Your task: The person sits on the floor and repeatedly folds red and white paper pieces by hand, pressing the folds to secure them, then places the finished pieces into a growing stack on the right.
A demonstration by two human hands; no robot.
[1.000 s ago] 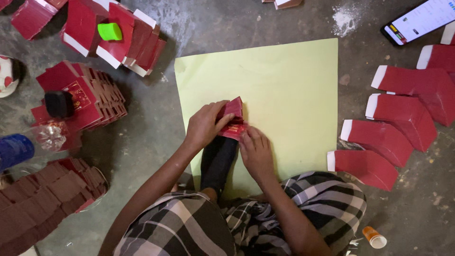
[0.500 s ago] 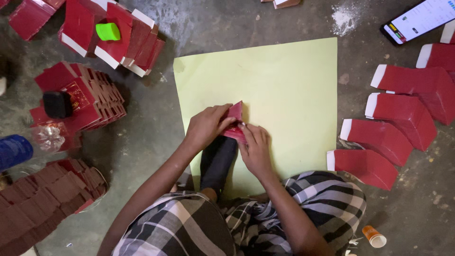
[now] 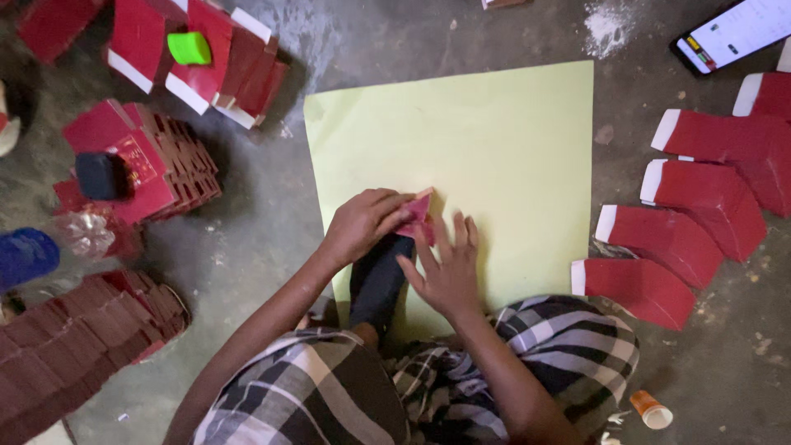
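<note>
Grey concrete floor point(image 3: 272, 206) carries a yellow sheet point(image 3: 511, 140); on its near edge the left hand point(image 3: 362, 224) pinches a half-folded red paper point(image 3: 418, 216), right hand point(image 3: 449, 272) pressing flat, fingers apart; finished red pieces point(image 3: 684, 222) lie right

I count one pale green paper sheet point(image 3: 503, 156) on the floor. I count one small red folded piece point(image 3: 418, 216) at the hands, and two hands: left hand point(image 3: 362, 224) and right hand point(image 3: 449, 276). At the right I count five flat red folded pieces with white ends point(image 3: 700, 198), the uppermost cut by the frame edge. I count one phone point(image 3: 733, 35), one bright green block point(image 3: 189, 48), one dark block point(image 3: 97, 175), one blue cap point(image 3: 25, 254) and one orange bottle point(image 3: 651, 409). I count three heaps of red pieces at the left; the pieces within each heap cannot be counted.
</note>
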